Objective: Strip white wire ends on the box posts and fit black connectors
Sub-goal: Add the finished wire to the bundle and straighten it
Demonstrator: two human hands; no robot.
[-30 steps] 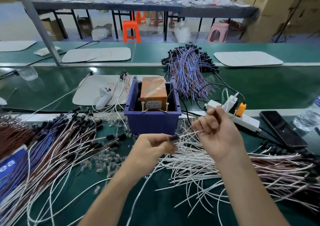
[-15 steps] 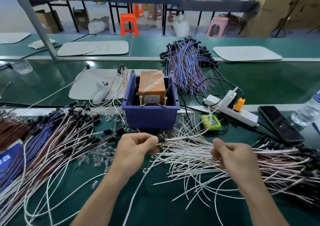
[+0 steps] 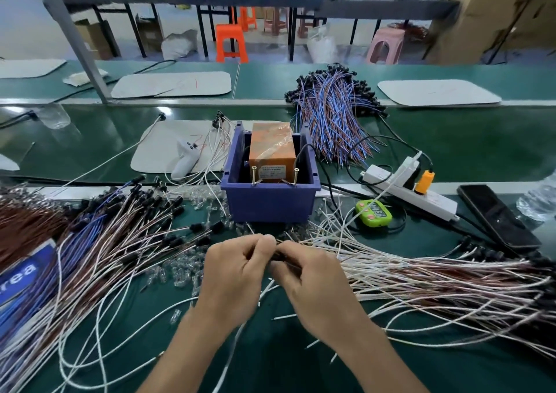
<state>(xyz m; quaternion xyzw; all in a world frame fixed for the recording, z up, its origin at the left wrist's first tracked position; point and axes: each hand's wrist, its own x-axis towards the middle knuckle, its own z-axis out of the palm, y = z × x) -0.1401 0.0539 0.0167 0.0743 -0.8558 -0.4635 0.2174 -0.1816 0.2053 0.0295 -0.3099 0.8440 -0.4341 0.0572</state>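
— Where are your hands?

— Both in the lower middle of the frame, knuckles up, fingertips meeting. My left hand (image 3: 237,275) and my right hand (image 3: 313,284) are curled and pinch the same small black connector (image 3: 278,256) from either side; most of it is hidden under my fingers.

— And the wire?

— One white wire (image 3: 266,286) shows just below the gap between my hands and trails toward the bottom of the frame. I cannot tell whether its end is seated in the connector.

— The box?

— The blue box (image 3: 270,204) stands on the green tabletop (image 3: 270,350) just above my hands, at centre frame. Its two posts (image 3: 254,175) stand upright at the near rim, with an orange block (image 3: 272,149) behind them inside.

— What else is close by?

— Loose white wires (image 3: 391,268) fan out to the right of my hands. Leads tipped with black connectors (image 3: 135,236) lie in a heap at the left. A green timer (image 3: 373,213) sits right of the box, with a power strip (image 3: 415,189) and a phone (image 3: 496,218) further right.
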